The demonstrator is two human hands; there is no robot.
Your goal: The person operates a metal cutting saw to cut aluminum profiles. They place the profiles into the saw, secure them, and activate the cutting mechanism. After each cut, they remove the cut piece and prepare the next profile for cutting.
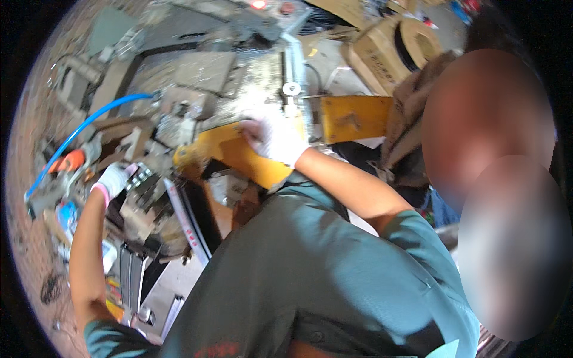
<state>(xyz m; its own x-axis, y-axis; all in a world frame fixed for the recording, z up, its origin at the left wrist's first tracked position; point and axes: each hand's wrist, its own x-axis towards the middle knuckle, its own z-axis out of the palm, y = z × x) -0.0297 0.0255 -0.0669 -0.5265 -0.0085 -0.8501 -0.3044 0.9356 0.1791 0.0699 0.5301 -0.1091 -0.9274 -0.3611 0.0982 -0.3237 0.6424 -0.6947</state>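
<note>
My left hand [112, 181], in a white glove with a pink cuff, is at the left beside a row of shiny metal fittings [140, 177]. Its fingers look curled at the fittings' edge; what they hold, if anything, is hidden. My right hand [279, 136], also white-gloved, reaches over a yellow metal plate [262, 170] at the front of a machine. Motion smears its fingers, so their shape and any contact with the plate are unclear. Just beyond it lies the brightly lit, worn metal machine bed [256, 83].
A blue hose [95, 116] arches over the left side near an orange part [74, 160]. Another yellow plate [358, 118] stands right of my right hand. Cardboard boxes [376, 56] sit at the back right. Another person's brown sleeve [412, 101] is close on the right.
</note>
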